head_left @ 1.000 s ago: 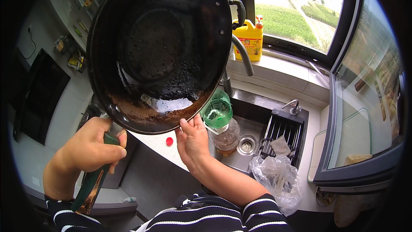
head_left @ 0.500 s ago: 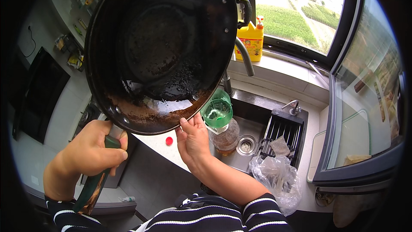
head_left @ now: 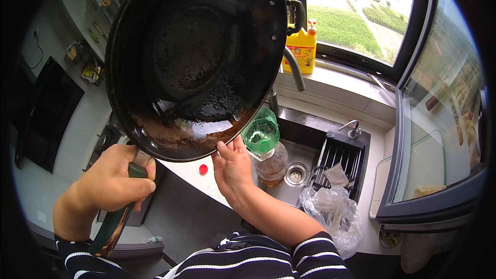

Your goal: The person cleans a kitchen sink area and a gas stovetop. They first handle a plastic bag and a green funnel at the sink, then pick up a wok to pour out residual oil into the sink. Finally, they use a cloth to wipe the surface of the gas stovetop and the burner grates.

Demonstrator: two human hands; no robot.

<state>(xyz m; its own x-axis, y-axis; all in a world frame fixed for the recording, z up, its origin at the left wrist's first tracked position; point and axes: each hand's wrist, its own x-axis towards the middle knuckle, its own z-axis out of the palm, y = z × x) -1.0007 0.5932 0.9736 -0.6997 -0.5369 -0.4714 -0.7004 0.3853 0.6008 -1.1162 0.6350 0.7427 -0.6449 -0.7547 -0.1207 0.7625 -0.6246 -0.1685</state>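
Note:
A large black wok (head_left: 196, 51) is held up, steeply tilted, with its inside facing me. Dark oily liquid and brownish residue lie along its lower wall. My left hand (head_left: 111, 178) is wrapped around its dark green handle (head_left: 111, 227). At the lower right rim, my right hand (head_left: 235, 168) pinches the edge, thumb in front and other fingers partly hidden behind. Just beyond that hand, a green translucent funnel (head_left: 262, 132) sits atop a clear plastic jug (head_left: 273, 168) in the sink, with some brownish liquid in the jug. The wok's rim overlaps the funnel's left edge.
The steel sink (head_left: 281, 194) has a black drying rack (head_left: 338, 163) and a crumpled plastic bag (head_left: 336, 214) at its right. A grey faucet (head_left: 294, 70) and a yellow jug (head_left: 300, 51) stand behind. A red cap (head_left: 203, 169) lies on the counter. An open window sash (head_left: 439, 124) juts in at right.
The wok has shifted slightly up and to the right, its tilt changing a little. Both hands keep their hold, and the dark liquid inside has spread slightly.

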